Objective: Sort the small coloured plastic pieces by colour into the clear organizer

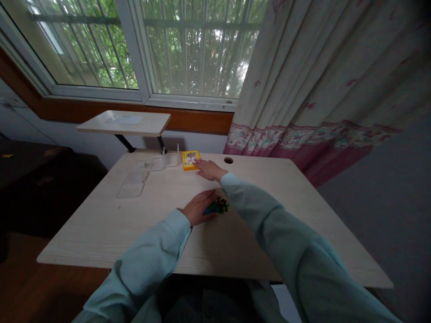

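My left hand (201, 207) rests low over the middle of the table, its fingers curved around a small cluster of blue, green and dark pieces (220, 205). Part of the cluster is hidden under the fingers, and its kind is too small to make out. Farther back, my right hand (211, 170) reaches across with fingers stretched out. Its fingertips touch the right side of a flat yellow box (189, 158) with a printed picture on top.
Clear plastic cases (157, 163) stand left of the yellow box, with another open clear case (130, 189) nearer me. A raised shelf (134, 122) overhangs the back left of the pale table (101, 237). A round cable hole (228, 160) lies near the back edge, by the curtain (279, 89).
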The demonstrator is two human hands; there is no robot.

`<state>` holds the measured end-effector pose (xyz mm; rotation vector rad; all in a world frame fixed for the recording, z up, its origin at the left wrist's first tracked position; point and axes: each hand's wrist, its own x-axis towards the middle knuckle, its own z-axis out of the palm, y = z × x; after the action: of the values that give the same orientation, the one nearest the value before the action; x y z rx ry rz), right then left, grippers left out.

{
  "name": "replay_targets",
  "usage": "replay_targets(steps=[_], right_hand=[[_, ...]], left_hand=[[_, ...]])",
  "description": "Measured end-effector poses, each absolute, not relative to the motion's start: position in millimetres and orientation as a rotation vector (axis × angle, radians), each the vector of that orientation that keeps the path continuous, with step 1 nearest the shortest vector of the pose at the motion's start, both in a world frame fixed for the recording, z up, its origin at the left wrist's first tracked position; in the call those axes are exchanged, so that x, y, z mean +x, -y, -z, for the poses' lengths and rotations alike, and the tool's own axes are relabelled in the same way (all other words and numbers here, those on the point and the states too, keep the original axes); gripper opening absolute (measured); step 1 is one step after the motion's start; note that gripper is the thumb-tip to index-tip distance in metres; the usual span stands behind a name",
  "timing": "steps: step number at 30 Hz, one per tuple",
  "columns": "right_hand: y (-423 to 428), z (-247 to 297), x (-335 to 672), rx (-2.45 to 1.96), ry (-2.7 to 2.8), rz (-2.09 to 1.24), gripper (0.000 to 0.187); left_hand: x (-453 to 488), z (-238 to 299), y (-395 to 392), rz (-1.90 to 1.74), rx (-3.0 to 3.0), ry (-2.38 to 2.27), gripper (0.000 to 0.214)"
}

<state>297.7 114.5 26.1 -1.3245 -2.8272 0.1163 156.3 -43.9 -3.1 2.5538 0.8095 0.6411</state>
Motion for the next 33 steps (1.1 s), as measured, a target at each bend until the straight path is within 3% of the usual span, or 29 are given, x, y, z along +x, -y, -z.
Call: replay_targets(steps=[24, 33], right_hand=[[-34, -30, 392, -1.623, 2.553, -0.141, 0.055], [6, -1, 401, -1.805, 2.171, 0.127, 0.06]], left_hand=[[155, 7, 42, -0.623, 2.582, -0.836, 0.071], [155, 6, 44, -0.612, 2.604, -0.828, 0.072]])
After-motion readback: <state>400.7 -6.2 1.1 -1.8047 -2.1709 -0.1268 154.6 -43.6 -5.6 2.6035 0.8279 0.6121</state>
